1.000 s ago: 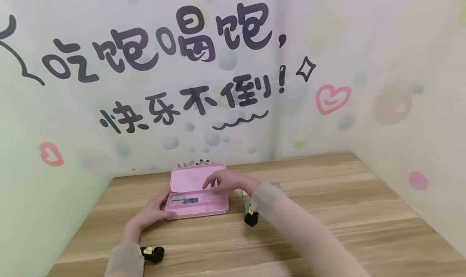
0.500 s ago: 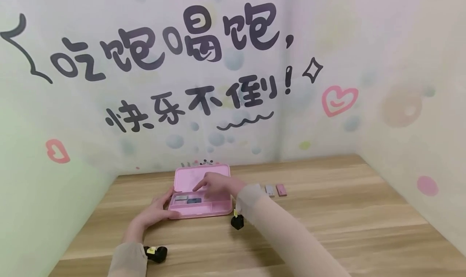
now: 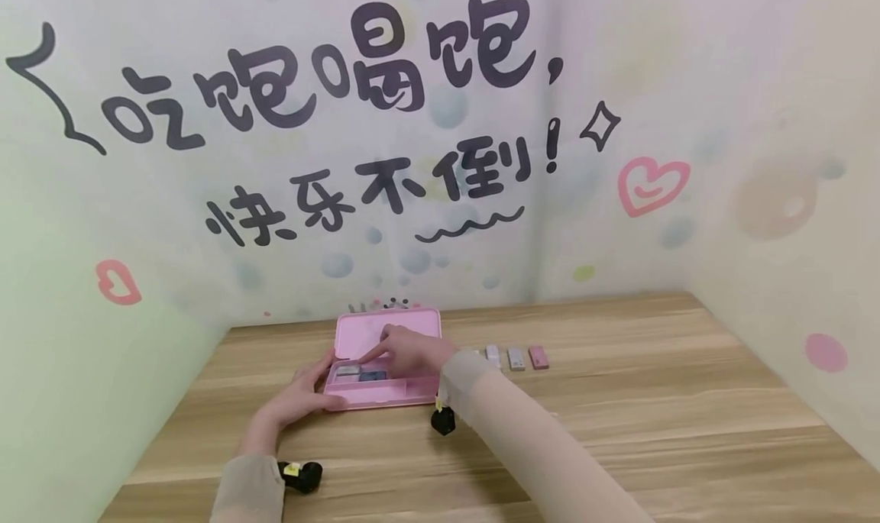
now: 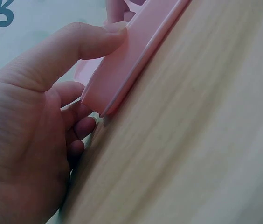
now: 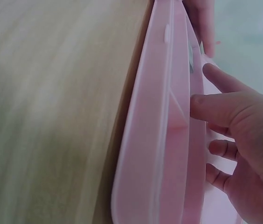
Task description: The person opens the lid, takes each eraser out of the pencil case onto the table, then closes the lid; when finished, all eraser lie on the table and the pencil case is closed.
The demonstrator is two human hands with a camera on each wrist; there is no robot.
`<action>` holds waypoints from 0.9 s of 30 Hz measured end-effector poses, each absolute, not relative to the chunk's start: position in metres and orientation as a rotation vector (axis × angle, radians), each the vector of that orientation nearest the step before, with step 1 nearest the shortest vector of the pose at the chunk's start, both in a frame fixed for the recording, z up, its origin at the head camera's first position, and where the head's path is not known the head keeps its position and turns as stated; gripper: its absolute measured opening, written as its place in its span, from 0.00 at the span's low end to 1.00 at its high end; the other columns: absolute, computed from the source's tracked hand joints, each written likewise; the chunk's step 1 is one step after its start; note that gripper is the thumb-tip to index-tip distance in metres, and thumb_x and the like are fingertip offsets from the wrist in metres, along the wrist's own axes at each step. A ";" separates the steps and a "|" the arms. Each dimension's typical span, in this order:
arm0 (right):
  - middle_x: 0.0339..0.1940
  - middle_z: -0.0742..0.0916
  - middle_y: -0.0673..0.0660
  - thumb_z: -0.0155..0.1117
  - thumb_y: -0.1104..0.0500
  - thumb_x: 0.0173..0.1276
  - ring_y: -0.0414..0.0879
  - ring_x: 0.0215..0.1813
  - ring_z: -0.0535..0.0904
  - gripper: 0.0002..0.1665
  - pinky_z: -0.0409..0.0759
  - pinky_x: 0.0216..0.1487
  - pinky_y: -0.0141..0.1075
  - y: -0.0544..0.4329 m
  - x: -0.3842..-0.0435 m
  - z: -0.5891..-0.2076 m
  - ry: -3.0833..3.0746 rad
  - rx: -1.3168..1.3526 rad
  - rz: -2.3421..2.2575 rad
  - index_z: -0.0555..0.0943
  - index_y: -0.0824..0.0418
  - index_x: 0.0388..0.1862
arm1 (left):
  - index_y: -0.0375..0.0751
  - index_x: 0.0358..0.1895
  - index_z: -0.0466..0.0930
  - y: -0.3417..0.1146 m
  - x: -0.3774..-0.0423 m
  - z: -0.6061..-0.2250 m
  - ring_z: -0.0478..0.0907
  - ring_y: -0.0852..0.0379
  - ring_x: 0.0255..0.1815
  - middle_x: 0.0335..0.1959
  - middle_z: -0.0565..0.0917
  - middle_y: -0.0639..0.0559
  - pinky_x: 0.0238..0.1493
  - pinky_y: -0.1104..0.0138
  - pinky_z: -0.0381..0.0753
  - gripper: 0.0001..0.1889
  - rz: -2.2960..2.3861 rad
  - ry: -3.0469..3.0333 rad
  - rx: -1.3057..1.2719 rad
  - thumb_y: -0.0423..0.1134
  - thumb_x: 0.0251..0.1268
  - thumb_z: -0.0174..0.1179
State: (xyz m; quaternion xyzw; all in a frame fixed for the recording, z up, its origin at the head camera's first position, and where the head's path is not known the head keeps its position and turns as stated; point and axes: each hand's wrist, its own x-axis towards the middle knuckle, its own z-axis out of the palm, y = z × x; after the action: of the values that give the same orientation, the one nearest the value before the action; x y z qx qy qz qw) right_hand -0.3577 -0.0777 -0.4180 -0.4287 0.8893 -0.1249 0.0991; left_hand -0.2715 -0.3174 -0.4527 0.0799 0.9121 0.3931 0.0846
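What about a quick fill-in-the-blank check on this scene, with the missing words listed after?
1. The lid of the pink pencil case is ____ rather than closed.
2. In the head view, the left hand grips the case's ____ end.
3. The small block farthest right on the wooden table is ____ in colour.

Missing words: open; left; pink
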 end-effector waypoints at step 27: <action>0.49 0.73 0.49 0.60 0.62 0.69 0.42 0.48 0.66 0.26 0.68 0.48 0.32 -0.080 -0.361 -0.423 2.599 -1.373 -0.293 0.83 0.26 0.50 | 0.43 0.78 0.43 -0.316 -0.271 -0.452 0.41 0.34 0.73 0.77 0.49 0.37 0.65 0.32 0.43 0.56 1.171 2.722 0.253 0.53 0.51 0.71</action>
State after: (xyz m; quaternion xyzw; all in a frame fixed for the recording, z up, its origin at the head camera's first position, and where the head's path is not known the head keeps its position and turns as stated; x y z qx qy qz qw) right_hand -0.3613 -0.0804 -0.4234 -0.4627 0.8760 -0.0988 0.0937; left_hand -0.2708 -0.3156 -0.4516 0.0849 0.9120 0.3925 0.0835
